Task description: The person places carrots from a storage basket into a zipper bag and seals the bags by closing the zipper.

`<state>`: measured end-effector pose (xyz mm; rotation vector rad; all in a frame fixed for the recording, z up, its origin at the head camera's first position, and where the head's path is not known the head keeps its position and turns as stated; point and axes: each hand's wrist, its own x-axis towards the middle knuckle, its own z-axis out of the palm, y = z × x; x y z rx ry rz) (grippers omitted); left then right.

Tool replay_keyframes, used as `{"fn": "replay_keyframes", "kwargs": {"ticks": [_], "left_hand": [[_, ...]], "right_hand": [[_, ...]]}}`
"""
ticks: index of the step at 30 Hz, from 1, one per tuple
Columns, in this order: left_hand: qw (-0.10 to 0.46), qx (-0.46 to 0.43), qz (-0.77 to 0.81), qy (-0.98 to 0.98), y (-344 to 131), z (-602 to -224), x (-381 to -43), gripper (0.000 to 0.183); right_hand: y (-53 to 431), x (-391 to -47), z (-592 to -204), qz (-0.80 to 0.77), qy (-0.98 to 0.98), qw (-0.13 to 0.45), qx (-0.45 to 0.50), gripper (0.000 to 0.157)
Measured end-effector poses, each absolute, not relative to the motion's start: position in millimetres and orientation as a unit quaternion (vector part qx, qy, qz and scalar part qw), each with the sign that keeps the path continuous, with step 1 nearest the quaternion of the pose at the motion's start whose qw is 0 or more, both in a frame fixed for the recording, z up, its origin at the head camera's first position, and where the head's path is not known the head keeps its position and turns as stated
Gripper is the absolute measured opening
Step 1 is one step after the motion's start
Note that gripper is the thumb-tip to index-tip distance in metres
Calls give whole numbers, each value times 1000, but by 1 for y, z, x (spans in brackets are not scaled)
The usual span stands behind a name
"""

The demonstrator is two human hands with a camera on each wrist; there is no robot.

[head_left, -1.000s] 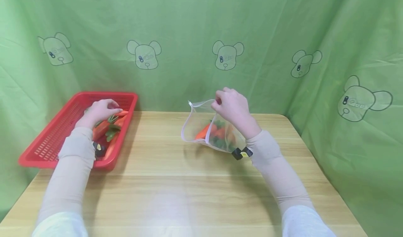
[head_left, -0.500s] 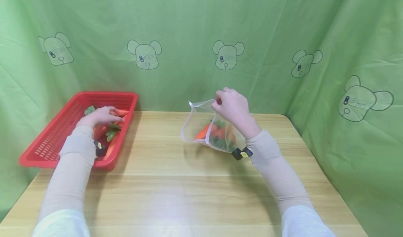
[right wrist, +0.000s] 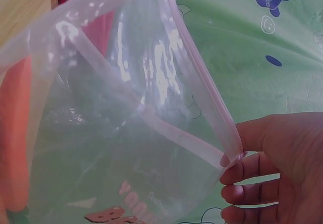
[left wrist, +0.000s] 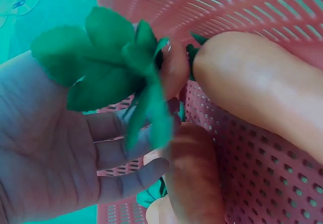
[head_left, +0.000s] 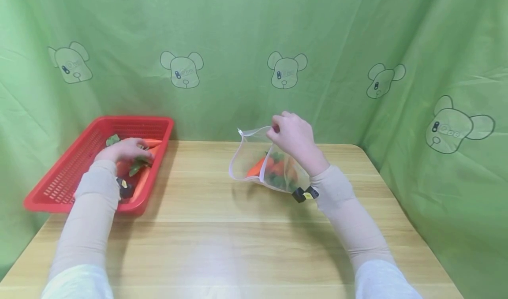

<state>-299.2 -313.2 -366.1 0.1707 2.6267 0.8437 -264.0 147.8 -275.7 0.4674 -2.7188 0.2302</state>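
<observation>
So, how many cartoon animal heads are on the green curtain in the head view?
5: first head above the red basket; second head left of centre; third head above the right hand; fourth head further right; fifth head lowest, far right. More may be hidden in folds.

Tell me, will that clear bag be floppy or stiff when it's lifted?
Probably floppy: the clear bag looks thin and curves loosely from where the right hand pinches it. The carrots inside might make it sag. Its shine suggests it could feel slippery.

Clear pale-edged zip bag (head_left: 247, 152), mouth spread open, orange carrots (head_left: 255, 167) inside, leafy carrots (head_left: 141, 184) lying in a red basket (head_left: 135, 119)
</observation>
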Motion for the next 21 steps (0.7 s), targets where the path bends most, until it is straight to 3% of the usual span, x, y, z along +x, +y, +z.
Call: {"fn": "replay_keyframes", "kwargs": {"ticks": [9, 21], "left_hand": [[96, 53, 268, 957, -326, -357, -297, 66], [42, 7, 318, 947, -336, -351, -292, 69]], "right_hand": [[149, -263, -275, 81, -965, 191, 161, 10], [150, -263, -276, 77, -964, 195, 161, 9]]}}
